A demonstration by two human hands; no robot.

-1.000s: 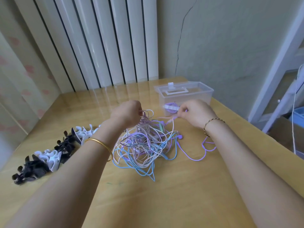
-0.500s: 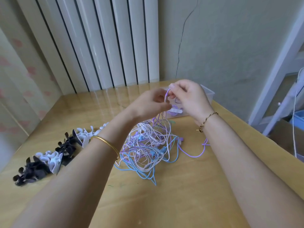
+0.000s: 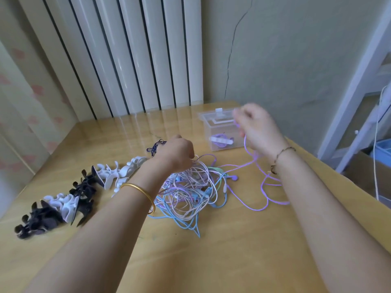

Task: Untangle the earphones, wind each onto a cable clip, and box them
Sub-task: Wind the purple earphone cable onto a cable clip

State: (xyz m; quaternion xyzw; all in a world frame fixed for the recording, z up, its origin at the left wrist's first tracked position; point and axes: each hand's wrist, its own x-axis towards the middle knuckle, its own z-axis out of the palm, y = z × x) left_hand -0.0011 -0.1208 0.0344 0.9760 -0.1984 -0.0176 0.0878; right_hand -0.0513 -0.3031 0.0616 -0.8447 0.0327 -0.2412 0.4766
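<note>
Left hand (image 3: 175, 154) lower on tangle (image 3: 188, 193), right hand (image 3: 257, 127) with purple cable (image 3: 254, 161)

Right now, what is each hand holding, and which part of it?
The right hand pinches the purple earphone cable at its raised top; blur hides the exact spot. The left hand grips strands at the top of the earphone tangle.

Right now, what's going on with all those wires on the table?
A person is untangling earphones. The left hand grips the tangle of earphones on the table, while the right hand holds a purple cable lifted up from it. One wound purple earphone lies in the clear box; black and white cable clips wait at the left.
</note>
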